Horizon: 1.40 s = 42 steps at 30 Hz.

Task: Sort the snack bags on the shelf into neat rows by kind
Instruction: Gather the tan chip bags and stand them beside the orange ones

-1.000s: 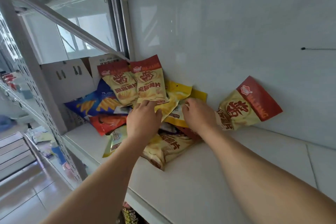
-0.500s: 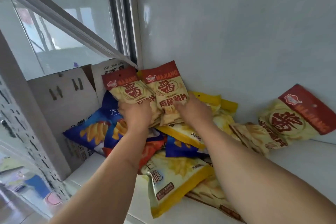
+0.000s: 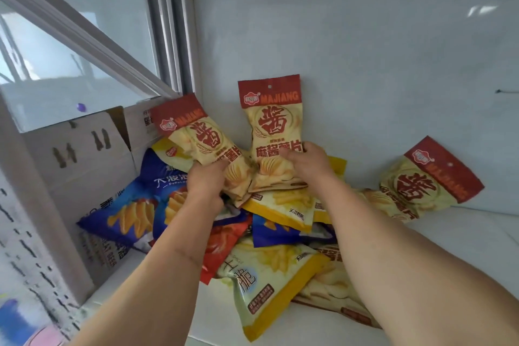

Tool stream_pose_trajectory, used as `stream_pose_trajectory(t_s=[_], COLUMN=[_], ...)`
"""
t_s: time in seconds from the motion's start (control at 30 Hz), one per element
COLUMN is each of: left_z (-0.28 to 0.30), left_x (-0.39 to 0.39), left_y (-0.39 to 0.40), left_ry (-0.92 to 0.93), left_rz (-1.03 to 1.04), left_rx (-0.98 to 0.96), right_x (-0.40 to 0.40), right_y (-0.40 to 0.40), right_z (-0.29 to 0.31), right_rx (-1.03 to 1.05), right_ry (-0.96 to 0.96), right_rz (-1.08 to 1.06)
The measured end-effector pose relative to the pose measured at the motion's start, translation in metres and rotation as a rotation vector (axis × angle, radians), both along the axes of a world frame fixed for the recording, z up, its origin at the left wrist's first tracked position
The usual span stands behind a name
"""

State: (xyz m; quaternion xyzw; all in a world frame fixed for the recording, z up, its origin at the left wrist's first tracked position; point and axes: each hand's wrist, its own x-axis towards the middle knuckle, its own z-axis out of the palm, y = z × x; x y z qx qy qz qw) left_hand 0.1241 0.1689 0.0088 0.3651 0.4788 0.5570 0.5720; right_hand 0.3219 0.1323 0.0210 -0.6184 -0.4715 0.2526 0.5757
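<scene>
Head view shows the left hand [image 3: 206, 185] and right hand [image 3: 304, 161], fingers each now clamped on a red-topped bag [image 3: 200, 135] [image 3: 271, 132], lifting the two apart above the mixed heap [image 3: 269, 236] on the shelf [image 3: 463, 236], so one kind is being separated.

Two bare forearms and hands, nothing worn

The left hand [image 3: 206, 184] and the right hand [image 3: 307, 161] sit near the frame's centre, their arms running in from the lower edge; both are uncovered as far as they show, with no sleeve, glove, watch, ring or band visible.
</scene>
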Motion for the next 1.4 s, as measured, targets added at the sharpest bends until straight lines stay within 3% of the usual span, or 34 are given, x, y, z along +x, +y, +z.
stream_pose_trajectory(t_s=[0.43,0.77,1.07,1.4], left_z=[-0.004,-0.012,-0.040,-0.056], left_x=[0.030,0.088,0.145,0.273], left_y=[-0.066,-0.140,-0.220,-0.326], left_ry=[-0.064,0.017,-0.045,-0.029], left_rz=[-0.357,-0.647,-0.944,-1.114], left_rx=[0.145,0.239,0.170,0.148], right_x=[0.086,0.121,0.162,0.263], right_y=[-0.086,-0.197,-0.323,-0.457], right_z=[-0.012,-0.027,-0.051,-0.052], right_rx=[0.042,0.071,0.012,0.064], right_ry=[0.267,0.245,0.198,0.222], right_rz=[-0.096,-0.245,-0.491,-0.645])
